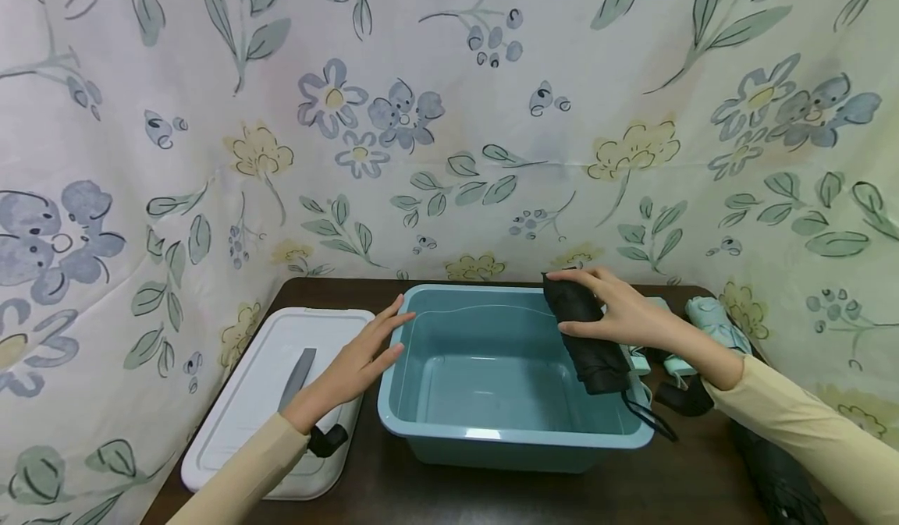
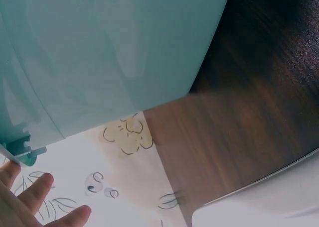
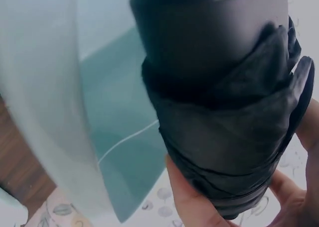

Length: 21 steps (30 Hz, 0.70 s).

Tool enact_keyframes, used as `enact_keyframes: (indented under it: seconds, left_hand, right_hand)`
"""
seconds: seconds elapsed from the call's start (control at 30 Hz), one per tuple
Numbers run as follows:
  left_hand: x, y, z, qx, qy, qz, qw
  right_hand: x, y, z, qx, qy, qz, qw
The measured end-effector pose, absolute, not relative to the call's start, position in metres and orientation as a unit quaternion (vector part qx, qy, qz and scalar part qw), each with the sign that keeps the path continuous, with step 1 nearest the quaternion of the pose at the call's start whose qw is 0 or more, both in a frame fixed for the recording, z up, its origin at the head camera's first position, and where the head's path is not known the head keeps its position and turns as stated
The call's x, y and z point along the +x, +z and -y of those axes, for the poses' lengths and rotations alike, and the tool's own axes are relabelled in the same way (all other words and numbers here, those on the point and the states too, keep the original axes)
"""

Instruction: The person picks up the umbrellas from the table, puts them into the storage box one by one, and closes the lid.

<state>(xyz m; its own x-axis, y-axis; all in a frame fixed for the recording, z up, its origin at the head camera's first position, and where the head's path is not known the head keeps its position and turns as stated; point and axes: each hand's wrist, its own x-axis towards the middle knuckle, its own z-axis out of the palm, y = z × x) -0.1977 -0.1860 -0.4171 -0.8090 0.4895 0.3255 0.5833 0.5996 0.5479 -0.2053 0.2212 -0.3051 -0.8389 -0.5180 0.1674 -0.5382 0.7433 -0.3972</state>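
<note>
Black umbrella [image 1: 588,349] tilts over the right edge of the tub [image 1: 534,434], right hand [image 1: 621,310] gripping it seemingly for clearance; left hand [image 1: 358,365], fingers extended, perhaps steadies the left edge.

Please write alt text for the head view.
A person's right hand holds a folded black fabric umbrella over the right side of a rectangular teal plastic tub; the left hand is at its left side. To the left, a white plastic lid lies on a dark brown table.
</note>
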Motion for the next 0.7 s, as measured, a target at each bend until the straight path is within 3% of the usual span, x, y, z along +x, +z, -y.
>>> enact_keyframes:
  seconds: [0.7]
  left_hand:
    - [-0.2, -0.414, 0.185, -0.301, -0.334, 0.891, 0.068]
  right_hand:
    - [-0.216, -0.312, -0.172, 0.282, 0.241, 0.926, -0.071]
